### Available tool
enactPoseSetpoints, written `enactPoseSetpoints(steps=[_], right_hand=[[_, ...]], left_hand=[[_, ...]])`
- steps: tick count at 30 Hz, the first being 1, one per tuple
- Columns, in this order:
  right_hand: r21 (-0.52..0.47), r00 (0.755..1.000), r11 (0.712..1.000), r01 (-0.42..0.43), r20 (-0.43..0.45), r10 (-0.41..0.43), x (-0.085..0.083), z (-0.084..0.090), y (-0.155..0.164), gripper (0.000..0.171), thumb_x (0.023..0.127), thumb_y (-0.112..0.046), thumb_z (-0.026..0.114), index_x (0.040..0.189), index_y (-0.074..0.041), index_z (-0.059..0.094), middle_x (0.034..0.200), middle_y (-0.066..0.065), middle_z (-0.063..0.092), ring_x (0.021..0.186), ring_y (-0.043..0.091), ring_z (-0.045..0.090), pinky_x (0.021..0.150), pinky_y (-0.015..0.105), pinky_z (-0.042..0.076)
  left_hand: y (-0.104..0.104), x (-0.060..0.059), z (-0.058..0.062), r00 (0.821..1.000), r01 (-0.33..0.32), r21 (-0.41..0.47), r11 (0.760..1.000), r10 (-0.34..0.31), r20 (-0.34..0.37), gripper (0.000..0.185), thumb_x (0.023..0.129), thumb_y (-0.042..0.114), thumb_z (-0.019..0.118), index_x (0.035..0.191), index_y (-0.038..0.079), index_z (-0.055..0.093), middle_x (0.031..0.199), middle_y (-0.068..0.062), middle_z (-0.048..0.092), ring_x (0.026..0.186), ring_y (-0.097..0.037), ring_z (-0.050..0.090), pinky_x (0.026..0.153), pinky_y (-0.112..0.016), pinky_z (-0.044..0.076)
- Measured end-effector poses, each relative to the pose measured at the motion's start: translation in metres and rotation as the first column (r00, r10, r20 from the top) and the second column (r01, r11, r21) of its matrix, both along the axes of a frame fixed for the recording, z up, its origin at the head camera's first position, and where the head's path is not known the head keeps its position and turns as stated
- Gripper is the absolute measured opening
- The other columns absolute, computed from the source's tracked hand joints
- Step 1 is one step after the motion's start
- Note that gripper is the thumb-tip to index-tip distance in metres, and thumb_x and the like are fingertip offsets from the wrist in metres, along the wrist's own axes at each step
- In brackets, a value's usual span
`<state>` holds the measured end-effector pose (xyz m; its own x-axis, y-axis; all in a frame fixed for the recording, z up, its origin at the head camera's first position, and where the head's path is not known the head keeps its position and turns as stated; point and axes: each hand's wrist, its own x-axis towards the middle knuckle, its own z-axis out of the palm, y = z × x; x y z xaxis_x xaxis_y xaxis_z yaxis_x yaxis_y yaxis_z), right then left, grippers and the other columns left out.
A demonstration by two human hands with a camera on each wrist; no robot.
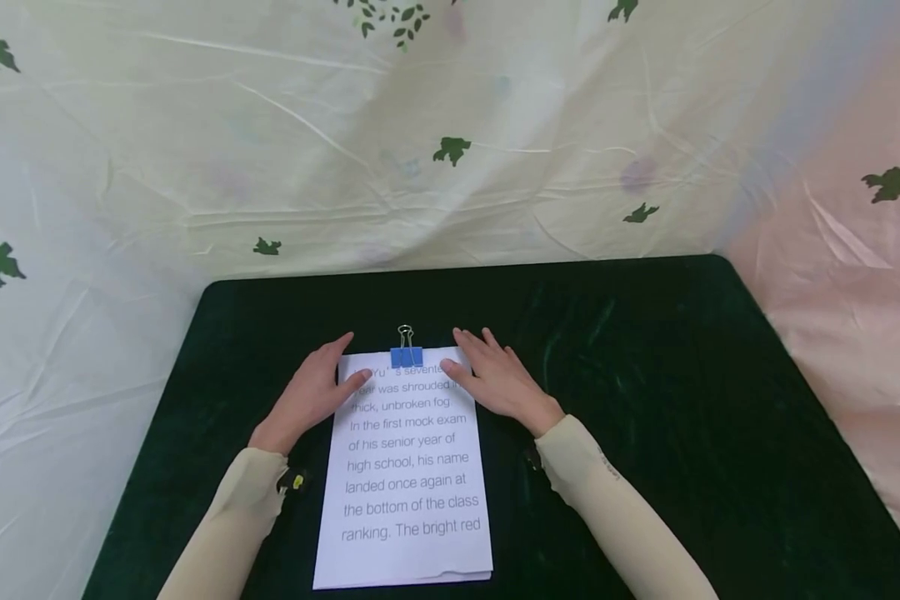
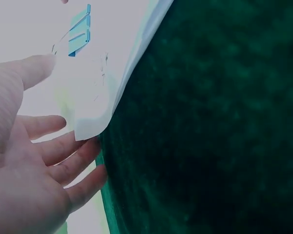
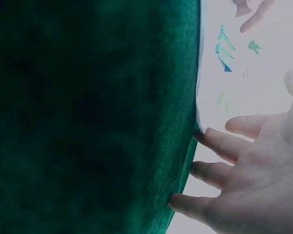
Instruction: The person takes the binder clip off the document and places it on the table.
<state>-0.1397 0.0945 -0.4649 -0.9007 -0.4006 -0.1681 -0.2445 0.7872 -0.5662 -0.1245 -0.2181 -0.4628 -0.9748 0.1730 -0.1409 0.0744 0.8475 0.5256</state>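
Note:
A stack of white printed sheets [image 1: 412,454] lies in front of me, its large English text facing me. A blue binder clip [image 1: 407,357] with upright wire handles grips the top edge. My left hand [image 1: 309,398] is at the stack's top left corner, thumb over the page and the other fingers extended beside the edge. At the top right corner my right hand [image 1: 501,382] mirrors it, its thumb over the first lines of text. In the left wrist view, the fingertips [image 2: 92,146] are right at the paper's corner; the right wrist view shows fingertips [image 3: 199,136] at the other corner.
Dark green velvety cloth covers the table [image 1: 645,400], which extends well to both sides of the sheets. Behind it hangs a pale curtain [image 1: 330,158] with green bird and leaf prints, turning pinkish on the right side.

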Motion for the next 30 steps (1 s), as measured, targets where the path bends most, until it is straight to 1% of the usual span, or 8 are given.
enactPoseSetpoints(steps=[3, 6, 9, 12, 14, 17, 23, 30], right_hand=[[0.026, 1.000, 1.000, -0.013, 0.011, 0.013, 0.000, 0.001, -0.002, 0.085, 0.102, -0.072, 0.033, 0.166, -0.016, 0.024, 0.171, 0.004, 0.024, 0.159, 0.032, 0.008, 0.122, 0.063, 0.009], [0.050, 1.000, 0.999, -0.015, 0.008, 0.015, -0.001, 0.002, -0.004, 0.082, 0.104, -0.066, 0.040, 0.164, -0.012, 0.028, 0.168, 0.009, 0.031, 0.157, 0.034, 0.017, 0.122, 0.063, 0.012], [0.073, 0.999, 0.997, -0.021, -0.027, 0.023, -0.004, 0.003, -0.006, 0.079, 0.104, -0.059, 0.050, 0.162, -0.008, 0.034, 0.161, 0.015, 0.041, 0.146, 0.033, 0.038, 0.119, 0.058, 0.026], [0.099, 0.996, 0.995, -0.032, -0.078, 0.040, -0.007, 0.002, -0.007, 0.073, 0.103, -0.050, 0.060, 0.157, -0.005, 0.043, 0.148, 0.016, 0.052, 0.123, 0.028, 0.053, 0.106, 0.048, 0.043], [0.111, 0.993, 0.993, -0.037, -0.108, 0.049, -0.009, 0.002, -0.007, 0.066, 0.102, -0.044, 0.064, 0.153, -0.003, 0.049, 0.139, 0.015, 0.058, 0.113, 0.025, 0.055, 0.096, 0.042, 0.048], [0.107, 0.991, 0.993, -0.038, -0.121, 0.051, -0.010, 0.003, -0.007, 0.054, 0.103, -0.035, 0.065, 0.147, -0.004, 0.057, 0.127, 0.012, 0.062, 0.106, 0.023, 0.054, 0.089, 0.038, 0.048], [0.033, 0.993, 0.999, 0.015, -0.118, -0.011, -0.011, 0.005, -0.008, 0.030, 0.104, -0.021, 0.064, 0.129, -0.005, 0.071, 0.114, 0.010, 0.066, 0.102, 0.024, 0.054, 0.088, 0.039, 0.047], [-0.044, 0.989, 0.996, 0.076, -0.123, -0.081, -0.011, 0.007, -0.007, 0.019, 0.103, -0.016, 0.066, 0.115, -0.006, 0.075, 0.105, 0.007, 0.067, 0.095, 0.022, 0.056, 0.084, 0.039, 0.048]], left_hand=[[0.001, -0.004, 0.000, 1.000, 0.015, -0.005, 1.000, -0.015, -0.011, 0.078, 0.101, 0.039, 0.066, 0.162, 0.006, 0.030, 0.156, -0.023, 0.045, 0.138, -0.043, 0.044, 0.113, -0.062, 0.035], [0.001, -0.007, 0.000, 1.000, 0.022, -0.014, 1.000, -0.022, -0.010, 0.074, 0.101, 0.035, 0.066, 0.160, 0.005, 0.033, 0.151, -0.023, 0.049, 0.132, -0.041, 0.049, 0.111, -0.061, 0.039], [0.001, -0.008, 0.000, 1.000, 0.023, -0.021, 1.000, -0.023, -0.003, 0.067, 0.102, 0.031, 0.065, 0.158, 0.005, 0.039, 0.147, -0.023, 0.051, 0.125, -0.039, 0.052, 0.108, -0.059, 0.043], [0.001, -0.008, 0.000, 1.000, 0.027, -0.025, 0.999, -0.027, -0.006, 0.057, 0.103, 0.026, 0.065, 0.153, 0.005, 0.047, 0.141, -0.022, 0.054, 0.117, -0.036, 0.055, 0.103, -0.056, 0.047], [0.002, -0.008, 0.000, 0.999, 0.031, -0.017, 0.999, -0.031, -0.010, 0.049, 0.104, 0.022, 0.064, 0.149, 0.005, 0.053, 0.136, -0.020, 0.056, 0.112, -0.034, 0.056, 0.100, -0.053, 0.049], [0.002, -0.009, 0.000, 0.999, 0.029, -0.001, 1.000, -0.029, -0.014, 0.037, 0.104, 0.018, 0.063, 0.139, 0.005, 0.061, 0.128, -0.017, 0.059, 0.106, -0.031, 0.058, 0.094, -0.049, 0.051], [0.002, -0.010, 0.000, 1.000, 0.010, 0.016, 1.000, -0.009, -0.027, 0.024, 0.105, 0.016, 0.062, 0.125, 0.004, 0.068, 0.118, -0.013, 0.062, 0.099, -0.027, 0.060, 0.089, -0.046, 0.053], [0.001, -0.007, 0.002, 1.000, -0.004, 0.039, 0.999, 0.005, -0.020, 0.023, 0.105, 0.017, 0.061, 0.125, 0.006, 0.068, 0.117, -0.015, 0.068, 0.094, -0.026, 0.063, 0.084, -0.043, 0.054]])
